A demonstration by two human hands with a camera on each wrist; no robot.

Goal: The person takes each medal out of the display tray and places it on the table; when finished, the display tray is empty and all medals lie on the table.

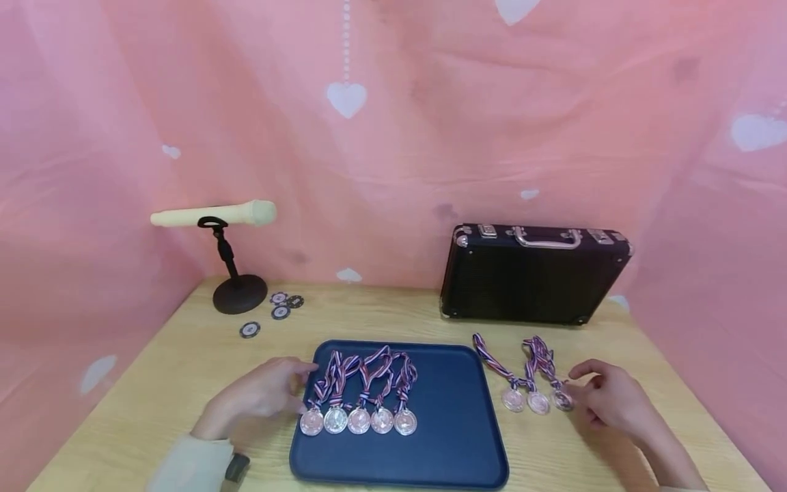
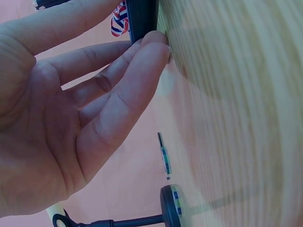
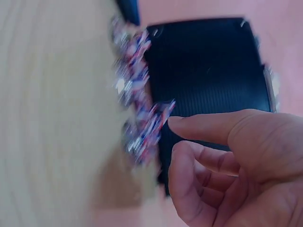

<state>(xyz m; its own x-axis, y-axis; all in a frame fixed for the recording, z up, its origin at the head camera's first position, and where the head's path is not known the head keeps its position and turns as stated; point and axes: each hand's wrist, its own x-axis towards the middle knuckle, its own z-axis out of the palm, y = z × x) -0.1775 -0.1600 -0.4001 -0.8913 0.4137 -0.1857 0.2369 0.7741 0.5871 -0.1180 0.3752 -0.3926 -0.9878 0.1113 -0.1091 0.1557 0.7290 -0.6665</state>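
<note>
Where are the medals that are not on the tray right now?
In the head view, three loose medals lie on the wooden table, just right of the blue tray, in front of the black case, beside the right hand.

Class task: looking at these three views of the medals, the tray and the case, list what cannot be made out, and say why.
- Medal faces, head view: too small to read.
- Ribbons, right wrist view: motion blur; no count possible.
- Whether the right hand touches the nearest medal: unclear in both views.
- Tray, left wrist view: cut off by the frame edge.
</note>
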